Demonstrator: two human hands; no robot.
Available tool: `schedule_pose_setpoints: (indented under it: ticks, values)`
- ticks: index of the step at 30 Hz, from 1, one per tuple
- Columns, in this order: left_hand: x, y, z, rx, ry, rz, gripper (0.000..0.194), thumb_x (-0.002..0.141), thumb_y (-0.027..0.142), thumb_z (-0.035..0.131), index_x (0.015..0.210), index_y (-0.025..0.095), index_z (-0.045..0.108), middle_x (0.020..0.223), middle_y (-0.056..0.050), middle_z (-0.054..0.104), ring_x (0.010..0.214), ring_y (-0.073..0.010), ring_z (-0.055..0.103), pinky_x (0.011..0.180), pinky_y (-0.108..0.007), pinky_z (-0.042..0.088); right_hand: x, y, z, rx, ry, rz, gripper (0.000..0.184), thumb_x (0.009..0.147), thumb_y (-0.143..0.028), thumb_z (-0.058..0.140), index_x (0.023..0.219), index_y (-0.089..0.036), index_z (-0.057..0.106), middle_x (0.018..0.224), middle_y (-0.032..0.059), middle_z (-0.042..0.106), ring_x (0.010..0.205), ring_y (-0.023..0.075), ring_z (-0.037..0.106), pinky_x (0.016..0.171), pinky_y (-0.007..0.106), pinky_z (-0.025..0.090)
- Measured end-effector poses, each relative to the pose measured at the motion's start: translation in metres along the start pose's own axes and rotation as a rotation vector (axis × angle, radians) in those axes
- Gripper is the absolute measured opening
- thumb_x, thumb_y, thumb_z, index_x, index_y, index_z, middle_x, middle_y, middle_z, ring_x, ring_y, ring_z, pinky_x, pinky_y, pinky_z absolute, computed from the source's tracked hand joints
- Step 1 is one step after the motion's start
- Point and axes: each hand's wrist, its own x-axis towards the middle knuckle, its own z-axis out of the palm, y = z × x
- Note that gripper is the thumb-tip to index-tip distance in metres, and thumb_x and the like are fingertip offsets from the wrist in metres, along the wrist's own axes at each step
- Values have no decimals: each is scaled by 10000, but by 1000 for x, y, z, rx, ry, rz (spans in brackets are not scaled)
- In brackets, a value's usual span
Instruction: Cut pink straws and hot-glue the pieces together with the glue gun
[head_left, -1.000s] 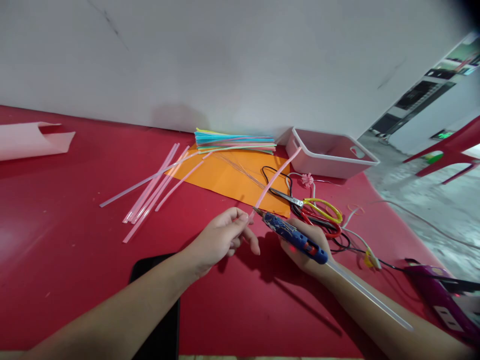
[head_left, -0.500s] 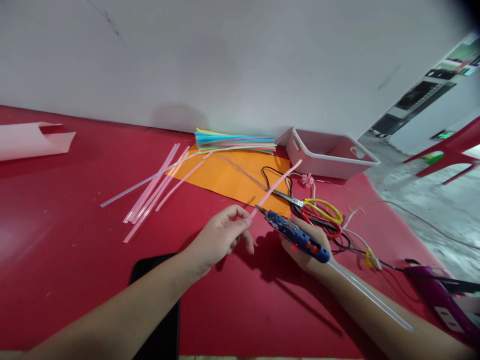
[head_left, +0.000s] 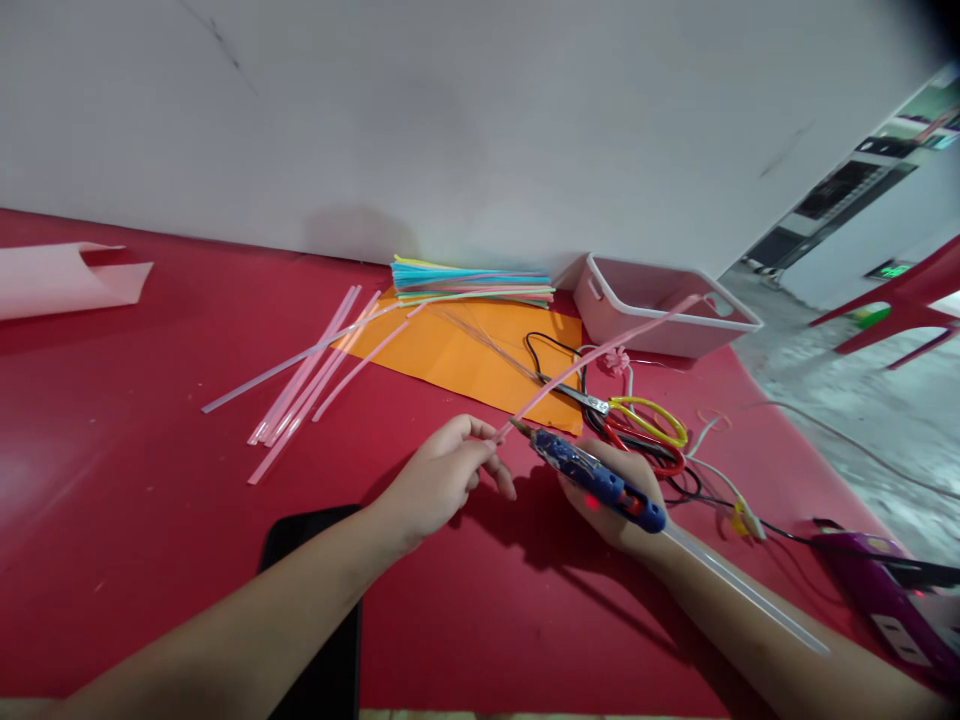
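Note:
Between the fingertips of my left hand, one end of a pink pipe cleaner is pinched. Its long free part slants up to the right and looks slightly bent toward the tip. My right hand is wrapped round a blue glue gun, with a long clear glue stick sticking out of its back. The gun's nozzle meets or nearly meets the pipe cleaner just beside my left fingertips; contact is too small to make out. The right fingers are partly hidden behind the gun.
Scissors and cables lie beyond my right hand, by an orange sheet. Behind are a pipe cleaner bundle and a pink bin. Translucent sticks lie left. A black flat device is under my left forearm; a purple power strip sits right.
The pink pipe cleaner now reaches farther up and right, its tip overlapping the bin. The glue gun has shifted slightly down and right. My left hand stays nearly in place.

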Motion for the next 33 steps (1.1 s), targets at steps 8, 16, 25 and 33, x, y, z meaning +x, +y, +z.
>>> schedule_pose_setpoints:
  ticks: [8, 16, 25, 33]
  values:
    - [1, 0, 1, -17, -1, 13, 55, 913, 212, 419, 861, 222, 433, 621, -22, 711, 420, -69, 218, 412, -219, 138, 1, 3, 0, -36, -99, -112, 99, 805, -185, 617, 898, -217, 607, 677, -24, 641, 520, 98, 562, 509, 208, 432]
    - [0, 1, 2, -2, 3, 47, 86, 911, 194, 436, 834, 223, 413, 642, -16, 727, 421, -63, 224, 424, -230, 161, 1, 5, 0, -37, -91, -83, 105, 806, -176, 616, 905, -210, 615, 693, -19, 650, 526, 95, 561, 513, 204, 434]
    - [-2, 4, 2, -15, 3, 70, 128, 928, 238, 460, 815, 224, 402, 637, -26, 731, 446, -70, 232, 439, -226, 182, 1, 5, 3, -28, -8, -30, 117, 789, -104, 588, 831, -213, 596, 649, -44, 613, 524, 84, 548, 511, 184, 422]
    - [-1, 1, 2, -42, -10, 92, 113, 905, 207, 461, 817, 231, 394, 629, -19, 732, 443, -77, 208, 435, -245, 144, -1, 6, 3, -37, 12, 45, 95, 784, -123, 607, 826, -208, 597, 624, -50, 600, 506, 85, 521, 500, 182, 424]
